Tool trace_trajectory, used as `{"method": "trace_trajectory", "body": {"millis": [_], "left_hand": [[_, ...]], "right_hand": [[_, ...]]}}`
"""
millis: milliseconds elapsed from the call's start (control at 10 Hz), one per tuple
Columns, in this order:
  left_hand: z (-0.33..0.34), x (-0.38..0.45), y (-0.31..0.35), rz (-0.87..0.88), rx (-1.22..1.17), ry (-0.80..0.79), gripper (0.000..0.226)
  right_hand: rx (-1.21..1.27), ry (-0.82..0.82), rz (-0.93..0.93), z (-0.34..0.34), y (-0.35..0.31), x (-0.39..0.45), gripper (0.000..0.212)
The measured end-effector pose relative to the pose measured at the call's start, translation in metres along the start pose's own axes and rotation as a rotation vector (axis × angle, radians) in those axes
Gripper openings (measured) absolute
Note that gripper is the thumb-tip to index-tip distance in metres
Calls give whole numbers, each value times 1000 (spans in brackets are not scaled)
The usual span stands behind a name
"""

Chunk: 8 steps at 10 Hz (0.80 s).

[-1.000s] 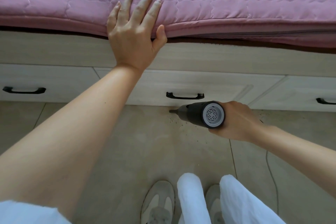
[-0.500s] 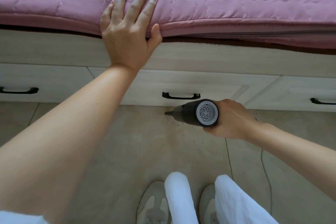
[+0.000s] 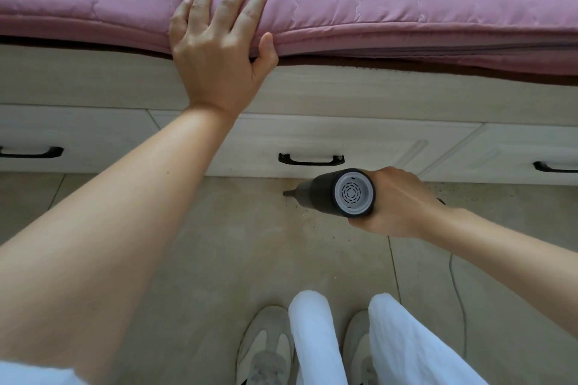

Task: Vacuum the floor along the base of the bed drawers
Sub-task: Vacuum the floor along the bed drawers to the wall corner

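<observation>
My right hand (image 3: pixel 397 206) grips a small black handheld vacuum (image 3: pixel 337 194) with a grey vented rear cap. Its narrow nozzle tip touches the beige tiled floor (image 3: pixel 219 259) just below the middle bed drawer (image 3: pixel 344 144), left of that drawer's black handle (image 3: pixel 311 159). Dark crumbs speckle the floor around and right of the nozzle. My left hand (image 3: pixel 215 50) rests flat with spread fingers on the edge of the pink quilted mattress cover (image 3: pixel 406 3), thumb under the fold.
Two more pale wooden drawers with black handles flank the middle one, the left drawer (image 3: pixel 78 134) and the right drawer (image 3: pixel 516 153). A thin grey cable (image 3: pixel 456 291) lies on the floor at the right. My grey shoes (image 3: pixel 269 350) and white trousers are at the bottom.
The vacuum and my right hand have shifted slightly left along the drawer base. My left hand stays pressed on the mattress edge.
</observation>
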<state>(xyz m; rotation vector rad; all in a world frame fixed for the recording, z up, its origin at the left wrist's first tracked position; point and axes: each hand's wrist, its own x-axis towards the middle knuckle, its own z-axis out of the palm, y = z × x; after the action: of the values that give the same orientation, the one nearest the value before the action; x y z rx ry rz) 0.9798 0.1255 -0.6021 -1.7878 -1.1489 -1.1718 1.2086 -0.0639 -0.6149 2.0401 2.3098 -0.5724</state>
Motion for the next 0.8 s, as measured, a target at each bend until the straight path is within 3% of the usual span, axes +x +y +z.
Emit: {"method": "trace_trajectory", "body": {"millis": [100, 200, 800], "left_hand": [[-1, 1, 0, -5, -3, -4, 39], [-2, 1, 1, -9, -7, -11, 39], [-1, 0, 1, -6, -12, 5, 39]], "right_hand": [[-10, -17, -28, -2, 0, -3, 44], [-28, -18, -26, -5, -1, -5, 30], [0, -12, -34, -8, -7, -3, 32]]}}
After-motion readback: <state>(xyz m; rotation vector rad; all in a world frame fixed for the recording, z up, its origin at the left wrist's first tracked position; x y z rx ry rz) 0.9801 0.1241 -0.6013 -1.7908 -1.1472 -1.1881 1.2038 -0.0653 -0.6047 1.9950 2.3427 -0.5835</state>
